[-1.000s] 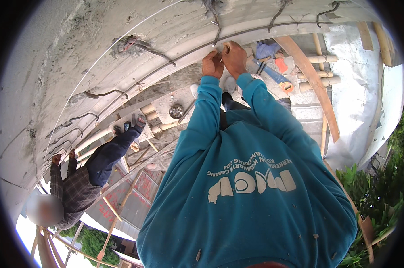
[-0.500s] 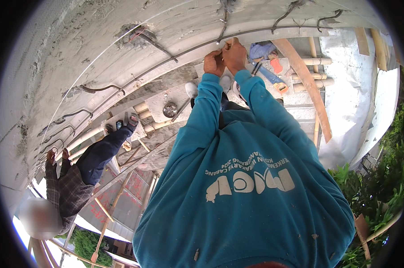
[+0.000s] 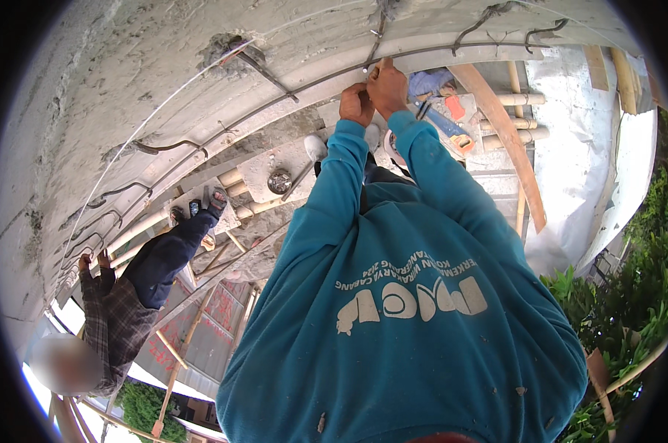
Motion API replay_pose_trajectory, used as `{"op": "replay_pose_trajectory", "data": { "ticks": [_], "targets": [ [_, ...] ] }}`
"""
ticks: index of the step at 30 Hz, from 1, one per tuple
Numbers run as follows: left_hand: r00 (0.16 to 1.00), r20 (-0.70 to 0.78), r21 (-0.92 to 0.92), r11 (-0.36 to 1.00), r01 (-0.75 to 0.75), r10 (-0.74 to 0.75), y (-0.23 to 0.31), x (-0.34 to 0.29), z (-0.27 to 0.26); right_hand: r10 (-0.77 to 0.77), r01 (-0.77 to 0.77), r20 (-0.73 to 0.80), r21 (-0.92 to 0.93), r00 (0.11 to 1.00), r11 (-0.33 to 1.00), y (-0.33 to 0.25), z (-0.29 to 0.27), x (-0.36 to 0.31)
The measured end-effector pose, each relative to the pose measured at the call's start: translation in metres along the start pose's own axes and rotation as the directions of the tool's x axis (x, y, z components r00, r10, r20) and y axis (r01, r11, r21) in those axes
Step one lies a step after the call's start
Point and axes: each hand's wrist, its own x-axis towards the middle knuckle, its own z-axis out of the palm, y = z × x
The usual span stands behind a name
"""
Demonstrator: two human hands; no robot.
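Both my hands are raised close together at the concrete wall, beside a long thin steel bar that runs along it. My left hand is closed, its fingers curled just below the bar. My right hand is closed too, with its fingertips up at the bar. Anything pinched in either hand is too small or hidden to make out. A short bent rebar sticks out of the wall just above, meeting the long bar near my fingers. A tiny white object shows beside the right fingertips.
Below are a plank platform with bamboo poles, a saw, blue cloth and a round bowl of small pieces. A long brown board slants at right. A white string crosses the wall. A co-worker stands left.
My hands stay at the same spot on the bar, with only a slight shift of the fingers. The whole view has shifted a little. The co-worker's hands remain at the wall.
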Motion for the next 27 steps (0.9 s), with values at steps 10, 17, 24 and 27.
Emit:
{"op": "replay_pose_trajectory", "data": {
  "ticks": [10, 17, 24, 27],
  "targets": [
    [1.0, 0.009, -0.059, 0.998, 0.011, -0.01, 0.009, -0.013, 0.014, -0.062, 0.06, -0.088, -0.025, 0.994, 0.998, 0.004, -0.003, -0.013],
    [1.0, 0.024, -0.028, 1.0, 0.013, -0.012, 0.007, -0.014, 0.011, -0.027, 0.033, -0.055, 0.099, 0.998, 0.995, 0.024, -0.005, -0.003],
    [0.996, 0.083, 0.089, 0.996, -0.022, 0.015, 0.013, -0.03, 0.025, 0.072, -0.052, -0.128, 0.158, 0.989, 0.986, 0.024, 0.009, 0.01],
    [0.996, 0.087, 0.121, 0.993, -0.001, -0.009, 0.016, -0.029, 0.023, 0.1, -0.077, -0.083, 0.241, 0.992, 0.967, 0.02, 0.002, 0.002]
  ]
}}
